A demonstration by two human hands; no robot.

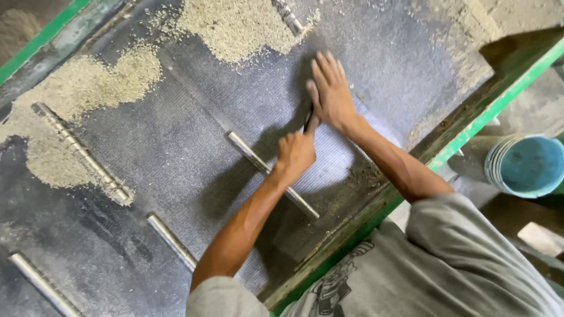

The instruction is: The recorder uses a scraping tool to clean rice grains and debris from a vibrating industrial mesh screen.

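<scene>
Head view shows the left hand (295, 152) with fingers clamped around a thin dark tool (308, 120), its long axis running up and away toward the right hand (331, 91). That hand lies flat, fingers together and extended, pressing on the perforated metal screen (176, 135) just beside the tool's tip. Pale grain (235, 23) lies heaped well apart, up-screen. A blue bucket (529, 164) stands outside the green frame (470, 126).

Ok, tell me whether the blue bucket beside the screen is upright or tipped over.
Upright. The blue bucket sits on the floor with its round mouth facing up toward the camera, rim whole and level. Whether it holds anything, cannot tell.
</scene>
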